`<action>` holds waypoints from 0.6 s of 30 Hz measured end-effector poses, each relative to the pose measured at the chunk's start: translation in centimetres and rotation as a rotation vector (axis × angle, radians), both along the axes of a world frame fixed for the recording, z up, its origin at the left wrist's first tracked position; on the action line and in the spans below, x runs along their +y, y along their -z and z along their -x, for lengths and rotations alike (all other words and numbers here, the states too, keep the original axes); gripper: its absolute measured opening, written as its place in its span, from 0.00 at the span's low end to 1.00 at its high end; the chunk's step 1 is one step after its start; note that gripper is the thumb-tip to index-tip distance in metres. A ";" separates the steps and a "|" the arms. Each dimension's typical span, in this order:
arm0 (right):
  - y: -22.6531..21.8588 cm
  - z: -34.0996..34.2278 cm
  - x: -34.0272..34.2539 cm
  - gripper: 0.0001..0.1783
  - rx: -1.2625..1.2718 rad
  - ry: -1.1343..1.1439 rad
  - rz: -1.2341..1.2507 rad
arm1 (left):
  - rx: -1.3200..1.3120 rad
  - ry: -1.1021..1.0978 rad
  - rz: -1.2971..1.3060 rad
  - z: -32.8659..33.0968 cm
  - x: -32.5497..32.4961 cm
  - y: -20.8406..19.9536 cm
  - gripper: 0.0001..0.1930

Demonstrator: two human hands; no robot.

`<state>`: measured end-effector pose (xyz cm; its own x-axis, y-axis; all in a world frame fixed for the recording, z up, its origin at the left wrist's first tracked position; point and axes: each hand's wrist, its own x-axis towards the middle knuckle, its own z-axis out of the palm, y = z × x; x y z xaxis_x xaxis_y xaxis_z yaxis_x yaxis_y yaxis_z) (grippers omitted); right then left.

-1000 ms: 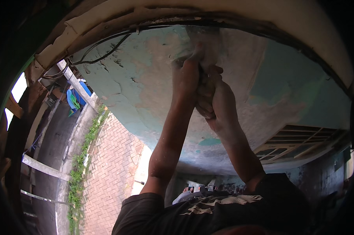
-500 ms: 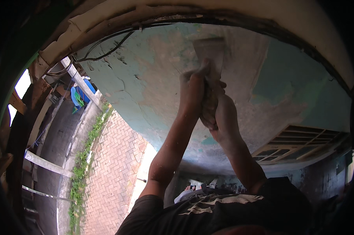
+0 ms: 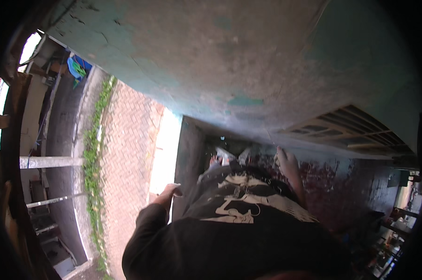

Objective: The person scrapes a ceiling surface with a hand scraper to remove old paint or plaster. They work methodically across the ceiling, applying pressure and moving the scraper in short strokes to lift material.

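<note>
Head view shows the peeling wall (image 3: pixel 248 60) across the upper part, above both hands; its blue-green paint remains in patches, and between them the surface is brownish grey. The right hand (image 3: pixel 286 162) is lowered below this wall, on the right side of the body, and it looks pale, as if covered by dust. Its fingers seem to be bent, but I cannot tell whether its grip is wide, narrow or closed around something. The left hand (image 3: pixel 171 190) is down on the other side, near the bright strip (image 3: pixel 166 151) of ground; its grip also is too small to judge. Between the hands is the dark T-shirt (image 3: pixel 248 242) with a pale print. To the right, a slatted window frame (image 3: pixel 351 128) is set in the wall. To the left lies a brick path (image 3: pixel 127 140) in herringbone pattern, bordered by green plants (image 3: pixel 93 172), and farther out there is a pale concrete beam (image 3: pixel 50 162).
</note>
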<state>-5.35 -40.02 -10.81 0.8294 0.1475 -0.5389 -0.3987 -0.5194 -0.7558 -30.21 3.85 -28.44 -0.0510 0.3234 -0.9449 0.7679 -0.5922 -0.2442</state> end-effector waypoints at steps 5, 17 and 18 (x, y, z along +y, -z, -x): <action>7.2 5.8 -14.0 0.24 -0.338 -0.102 0.524 | 0.329 -0.191 0.140 23.9 -4.2 4.2 0.32; -5.4 -6.9 -3.1 0.23 -0.107 -0.127 0.150 | -1.215 -0.442 -0.091 -9.3 3.3 -2.6 0.29; -5.6 -7.1 -3.2 0.22 -0.116 -0.164 0.163 | -1.352 -0.405 -0.134 -12.2 2.5 -6.0 0.27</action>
